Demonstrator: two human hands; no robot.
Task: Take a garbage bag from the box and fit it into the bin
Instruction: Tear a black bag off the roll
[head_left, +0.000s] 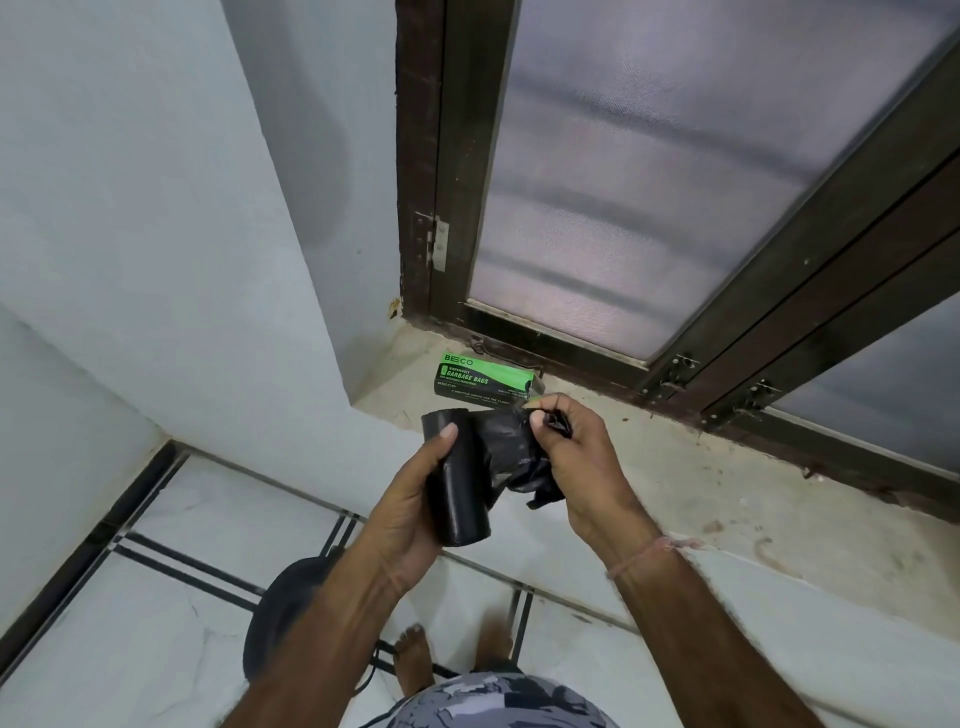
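Observation:
A black roll of garbage bags (460, 491) is gripped upright in my left hand (410, 512), thumb on its upper end. My right hand (576, 457) pinches the loose outer bag (511, 457), pulled partly off the roll to the right and crumpled. The green and black garbage bag box (480, 381) lies on the stone sill just beyond my hands, its right end open. A dark round bin (283, 613) stands on the floor below my left forearm, mostly hidden by the arm.
A dark-framed window with frosted glass (649, 171) rises behind the stone sill (727, 499). A white wall (156, 234) closes the left side. The white tiled floor (156, 623) has black lines, and my bare feet stand on it next to a black cable.

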